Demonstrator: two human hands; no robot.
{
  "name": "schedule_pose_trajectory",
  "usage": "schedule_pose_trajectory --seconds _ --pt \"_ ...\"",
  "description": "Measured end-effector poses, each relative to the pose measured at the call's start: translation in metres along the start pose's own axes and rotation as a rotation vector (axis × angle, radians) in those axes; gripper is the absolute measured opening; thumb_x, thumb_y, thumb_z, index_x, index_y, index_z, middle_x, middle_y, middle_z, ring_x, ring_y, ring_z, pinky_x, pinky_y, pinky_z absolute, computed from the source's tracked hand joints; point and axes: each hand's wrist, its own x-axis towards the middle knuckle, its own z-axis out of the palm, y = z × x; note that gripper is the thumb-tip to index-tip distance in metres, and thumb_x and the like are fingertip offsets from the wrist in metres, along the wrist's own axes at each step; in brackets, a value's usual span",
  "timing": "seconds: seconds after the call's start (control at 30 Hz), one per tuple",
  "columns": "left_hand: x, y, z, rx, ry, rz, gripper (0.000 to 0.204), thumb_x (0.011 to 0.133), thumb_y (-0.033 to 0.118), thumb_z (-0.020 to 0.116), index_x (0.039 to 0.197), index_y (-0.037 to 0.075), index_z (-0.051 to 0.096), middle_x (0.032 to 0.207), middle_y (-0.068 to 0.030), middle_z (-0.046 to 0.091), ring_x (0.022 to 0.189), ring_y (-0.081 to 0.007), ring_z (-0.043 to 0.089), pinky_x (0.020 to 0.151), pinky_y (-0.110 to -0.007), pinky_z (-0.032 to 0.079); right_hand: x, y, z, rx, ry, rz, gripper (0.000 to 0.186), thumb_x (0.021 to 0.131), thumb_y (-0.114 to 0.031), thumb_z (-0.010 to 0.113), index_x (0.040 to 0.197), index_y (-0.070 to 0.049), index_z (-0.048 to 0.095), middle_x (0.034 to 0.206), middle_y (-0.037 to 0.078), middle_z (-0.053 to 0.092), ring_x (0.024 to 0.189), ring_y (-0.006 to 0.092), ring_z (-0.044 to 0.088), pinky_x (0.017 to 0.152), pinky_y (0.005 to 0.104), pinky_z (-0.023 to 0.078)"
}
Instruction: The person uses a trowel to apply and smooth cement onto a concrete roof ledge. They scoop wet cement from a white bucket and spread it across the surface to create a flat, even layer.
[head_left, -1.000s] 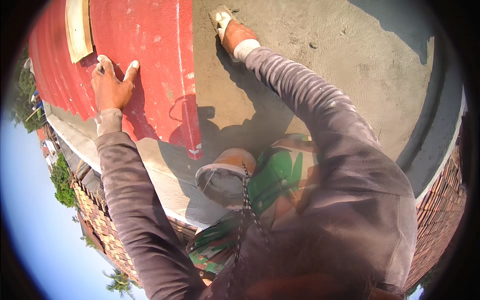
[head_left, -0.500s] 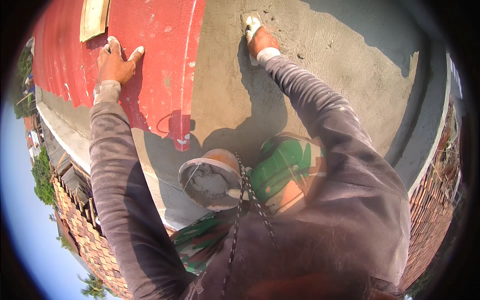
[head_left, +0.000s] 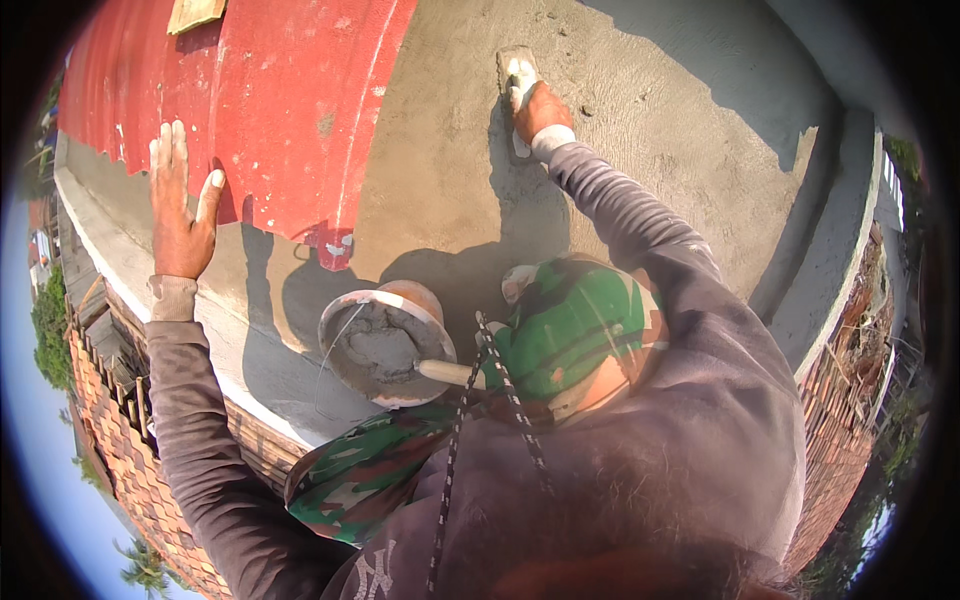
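On mortar [head_left: 440,170] | tan, oblong float [head_left: 514,53] | right fingers [head_left: 519,78] holding it | left fingers [head_left: 179,145] wide

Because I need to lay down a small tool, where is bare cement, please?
Bare cement shows between the red sheet and the hand float in the right hand, and between the right sleeve and the upper-right shadow. Near the body it is crowded: bucket, wooden handle, camouflage-clad knee.

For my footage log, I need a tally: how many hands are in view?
2: the left hand, open at the lower edge of the red sheet, and the right hand, holding a flat tool. I see no others.
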Motion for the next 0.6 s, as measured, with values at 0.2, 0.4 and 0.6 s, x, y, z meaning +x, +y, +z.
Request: schedule_pose_trajectory --seconds 0.2,0.4,0.6 --pt "-0.195 -0.020 -0.029 0.103 -0.136 -0.333 0.072 0.107 0.030 0.059 0.166 0.006 0.024 0.172 -0.0206 0.023 0.158 -0.0409 0.022 0.127 -0.050 0.023 -0.017 0.029 -0.005 -0.130 -0.033 -0.215 0.053 0.101 -0.046 0.059 0.131 -0.002 0.056 0.119 0.027 0.072 0.112 0.0416 0.072 0.096 0.0494 0.056" --pt "-0.356 -0.013 -0.014 0.027 -0.144 -0.667 0.069 0.107 0.026 0.061 0.164 0.001 0.029 0.169 -0.0241 0.028 0.158 -0.0387 0.025 0.127 -0.047 0.022 0.111 0.115 -0.095 -0.124 0.229 -0.169 0.069 0.102 -0.059 0.053 0.138 -0.001 0.057 0.125 0.030 0.069 0.117 0.0449 0.068 0.100 0.0492 0.054" --pt "-0.432 -0.037 0.010 -0.124 -0.055 -0.966 0.077 0.107 0.039 0.062 0.164 -0.001 0.028 0.169 -0.0244 0.029 0.157 -0.0354 0.027 0.127 -0.044 0.022 0.097 0.064 -0.049 -0.077 0.133 -0.119 0.066 0.104 -0.057 0.051 0.134 0.001 0.059 0.124 0.031 0.069 0.117 0.0441 0.069 0.099 0.0497 0.055"
